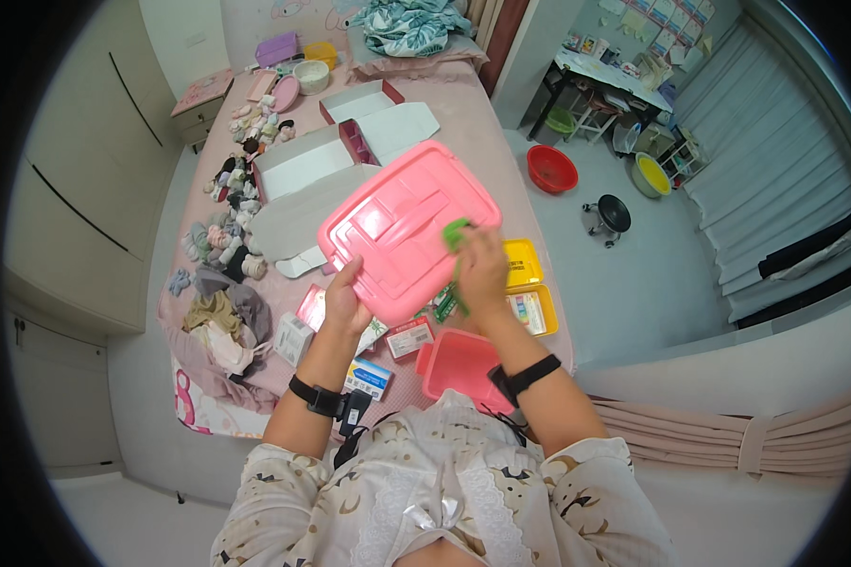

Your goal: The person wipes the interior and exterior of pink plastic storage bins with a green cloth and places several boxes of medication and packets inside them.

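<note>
2 hands: left hand (343, 300) grips ridged pink lid (407, 227), right hand (482, 272) clutches green cloth (457, 232).

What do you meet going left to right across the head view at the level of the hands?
Heap of clothes → left hand → pink lid → right hand with green cloth → yellow box.

A pink-sheeted bed (501, 142) fills the middle of the frame, carrying rolled socks (227, 227) at left, open white cardboard boxes (350, 142) centre, a yellow plastic case (529, 288) right, small cartons (369, 378) lower down.
</note>
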{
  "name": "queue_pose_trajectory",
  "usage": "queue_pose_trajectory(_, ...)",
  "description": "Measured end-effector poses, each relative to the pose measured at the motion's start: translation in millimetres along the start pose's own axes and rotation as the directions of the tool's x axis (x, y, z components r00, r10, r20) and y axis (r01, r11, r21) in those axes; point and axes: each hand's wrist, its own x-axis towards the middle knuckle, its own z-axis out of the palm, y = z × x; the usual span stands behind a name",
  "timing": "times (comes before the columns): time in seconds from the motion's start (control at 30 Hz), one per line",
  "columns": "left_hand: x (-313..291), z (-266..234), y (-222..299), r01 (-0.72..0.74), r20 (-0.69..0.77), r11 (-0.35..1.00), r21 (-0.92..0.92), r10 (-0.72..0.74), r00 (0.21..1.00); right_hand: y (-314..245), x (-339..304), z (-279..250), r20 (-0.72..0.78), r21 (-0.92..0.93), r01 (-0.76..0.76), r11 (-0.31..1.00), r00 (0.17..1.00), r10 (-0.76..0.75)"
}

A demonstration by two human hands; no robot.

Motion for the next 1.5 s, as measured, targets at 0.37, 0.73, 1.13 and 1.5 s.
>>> queue_pose_trajectory(0.37, 17, 24, -27, -0.148, -0.098, 0.987, 0.062, 0.153, 0.983, -58, -24, 13, 0.082, 0.121, 0.132, 0.984, 0.986, -0.143)
queue_pose_trajectory(0.73, 20, 30, -31, -0.057, -0.202, 0.997, -0.051, 0.045, 0.978, -12, -25, -11, 0.225, 0.09, 0.325, 0.942, 0.914, -0.337)
queue_pose_trajectory(1.13, 23, 39, -32, -0.145, -0.119, 0.986, -0.086, 0.134, 0.984, -28, -20, -9, 0.121, 0.205, 0.144, 0.968, 0.978, -0.171)
queue_pose_trajectory(1.5, 13, 57, -24, -0.207, -0.075, 0.978, 0.016, 0.207, 0.975, -30, -18, -23, 0.214, 0.258, 0.12, 0.959, 0.961, -0.177)
